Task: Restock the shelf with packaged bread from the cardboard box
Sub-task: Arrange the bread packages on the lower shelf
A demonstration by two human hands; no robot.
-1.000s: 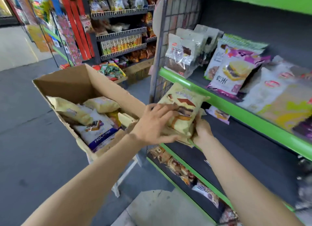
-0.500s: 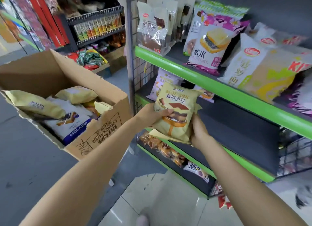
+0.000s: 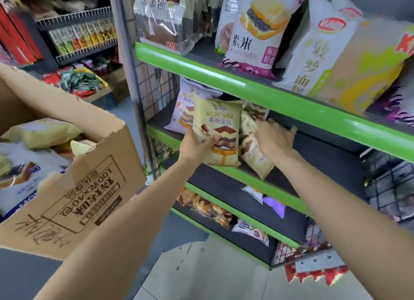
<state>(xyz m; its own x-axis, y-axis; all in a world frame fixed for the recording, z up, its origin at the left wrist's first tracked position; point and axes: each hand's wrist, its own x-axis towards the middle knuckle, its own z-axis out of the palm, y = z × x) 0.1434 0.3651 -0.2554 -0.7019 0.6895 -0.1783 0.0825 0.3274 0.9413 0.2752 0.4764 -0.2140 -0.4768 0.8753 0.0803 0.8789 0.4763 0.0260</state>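
My left hand (image 3: 197,142) pinches the lower left corner of a yellow mousse bread pack (image 3: 218,131), thumb across its front, holding it upright on the front lip of the middle shelf (image 3: 280,187). Just right of that pack, my right hand (image 3: 274,140) reaches into the shelf with fingers spread, the palm resting against the tilted packs (image 3: 253,151) leaning behind and beside it; whether those fingers have closed on anything I cannot tell. Behind the yellow pack, further into the shelf, stands a white mousse pack (image 3: 182,111). The cardboard box (image 3: 89,178), well to the left of the shelf, is open and holds more bread packs (image 3: 42,132).

As I judge it, the risk lies at the shelf edge. The lowest of the tilted packs hangs partly over the green lip, and a nudge from my right wrist could tip it to the floor. The pack in my left hand is held only by a corner, so the slick film could slip as I push it back. Forcing it in could also topple the white pack behind it.
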